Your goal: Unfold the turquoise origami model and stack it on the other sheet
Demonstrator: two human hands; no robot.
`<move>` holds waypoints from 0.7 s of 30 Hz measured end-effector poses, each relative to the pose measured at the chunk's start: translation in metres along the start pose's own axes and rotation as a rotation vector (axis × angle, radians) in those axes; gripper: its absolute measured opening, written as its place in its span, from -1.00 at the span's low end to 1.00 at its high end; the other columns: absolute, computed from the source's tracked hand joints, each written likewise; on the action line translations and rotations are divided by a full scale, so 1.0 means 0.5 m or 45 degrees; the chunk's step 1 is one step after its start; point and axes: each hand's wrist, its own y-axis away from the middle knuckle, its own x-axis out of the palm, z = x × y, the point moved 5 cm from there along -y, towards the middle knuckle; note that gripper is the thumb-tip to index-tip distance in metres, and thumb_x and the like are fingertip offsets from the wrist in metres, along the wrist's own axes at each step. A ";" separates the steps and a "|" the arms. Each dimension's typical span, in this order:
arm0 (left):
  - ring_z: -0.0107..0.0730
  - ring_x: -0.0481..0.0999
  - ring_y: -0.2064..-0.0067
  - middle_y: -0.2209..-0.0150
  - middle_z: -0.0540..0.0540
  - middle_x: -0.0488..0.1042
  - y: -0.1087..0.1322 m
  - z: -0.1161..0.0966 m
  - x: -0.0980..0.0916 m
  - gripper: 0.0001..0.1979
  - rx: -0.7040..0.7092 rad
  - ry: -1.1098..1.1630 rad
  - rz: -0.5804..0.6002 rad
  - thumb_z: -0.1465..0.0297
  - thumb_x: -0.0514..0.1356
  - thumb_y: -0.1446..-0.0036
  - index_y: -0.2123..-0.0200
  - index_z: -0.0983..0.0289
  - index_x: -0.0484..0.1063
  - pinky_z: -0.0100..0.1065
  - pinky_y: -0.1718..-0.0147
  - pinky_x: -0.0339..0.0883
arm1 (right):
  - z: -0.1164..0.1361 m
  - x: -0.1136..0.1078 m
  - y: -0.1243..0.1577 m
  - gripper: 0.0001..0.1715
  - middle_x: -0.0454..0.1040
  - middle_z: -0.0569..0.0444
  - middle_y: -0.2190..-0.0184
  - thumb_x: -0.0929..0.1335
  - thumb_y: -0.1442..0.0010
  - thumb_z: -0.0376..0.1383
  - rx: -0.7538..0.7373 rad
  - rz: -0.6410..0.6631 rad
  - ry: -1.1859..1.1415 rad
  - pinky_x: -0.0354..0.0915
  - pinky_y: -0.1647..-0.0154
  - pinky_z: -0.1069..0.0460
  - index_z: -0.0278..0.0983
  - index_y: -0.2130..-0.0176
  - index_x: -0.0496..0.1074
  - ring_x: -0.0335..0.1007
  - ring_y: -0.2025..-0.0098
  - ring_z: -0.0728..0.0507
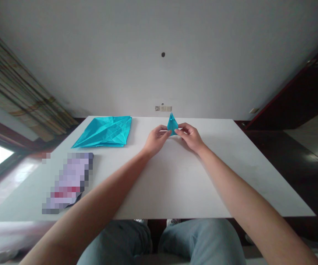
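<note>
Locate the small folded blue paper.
Head view: the small folded paper is just right of centre, held between left hand and right hand, near the far edge of the table.

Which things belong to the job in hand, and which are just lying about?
Job in hand:
small folded paper, blue, held by left hand and right hand
table

Lying about:
large creased paper, untouched; matching colour, possibly related
purple thing, pixelated, unidentifiable

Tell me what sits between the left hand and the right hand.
A small folded blue paper sits between the left hand and the right hand, held by both, as the head view shows.
</note>
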 end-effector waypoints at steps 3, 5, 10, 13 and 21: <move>-0.17 0.82 0.07 0.14 0.12 0.81 0.001 -0.004 -0.001 -0.59 0.019 0.000 -0.015 0.04 0.55 -0.32 0.08 0.22 0.61 -0.27 0.07 0.61 | 0.000 0.001 -0.001 -0.26 0.64 0.08 0.27 0.69 -0.11 0.38 -0.018 0.021 -0.029 0.34 0.28 -0.05 -0.13 0.14 0.68 0.48 0.24 -0.16; -0.17 0.81 0.08 0.14 0.12 0.80 0.000 -0.003 -0.001 -0.56 0.023 0.001 -0.017 0.01 0.55 -0.31 0.09 0.22 0.61 -0.28 0.09 0.60 | -0.001 0.001 -0.002 -0.30 0.63 0.07 0.27 0.69 -0.13 0.35 -0.018 0.013 -0.015 0.36 0.25 -0.06 -0.13 0.15 0.66 0.50 0.21 -0.18; -0.25 0.76 0.19 0.20 0.09 0.78 -0.001 0.005 -0.001 -0.51 -0.024 -0.021 -0.026 -0.06 0.55 -0.32 0.10 0.21 0.55 -0.35 0.23 0.51 | -0.007 0.001 -0.006 -0.24 0.63 0.11 0.22 0.75 -0.05 0.23 -0.043 -0.045 -0.073 0.37 0.18 -0.07 -0.06 0.00 0.56 0.53 0.17 -0.18; -0.26 0.77 0.13 0.08 0.12 0.78 -0.001 0.001 0.002 -0.46 0.020 0.022 -0.018 -0.10 0.55 -0.30 0.16 0.20 0.47 -0.34 0.18 0.54 | -0.014 0.010 -0.006 -0.14 0.61 0.16 0.26 0.77 -0.01 0.21 0.003 0.027 -0.158 0.36 0.18 -0.07 -0.04 -0.08 0.50 0.50 0.22 -0.17; -0.33 0.73 0.17 0.15 0.05 0.67 -0.004 -0.003 0.004 -0.46 0.098 0.071 -0.027 0.05 0.63 -0.22 0.09 0.19 0.43 -0.32 0.15 0.57 | -0.002 0.016 0.000 -0.52 0.56 0.16 0.31 0.66 -0.13 0.04 0.021 0.189 -0.136 0.28 0.18 -0.05 -0.12 0.18 0.50 0.37 0.27 -0.12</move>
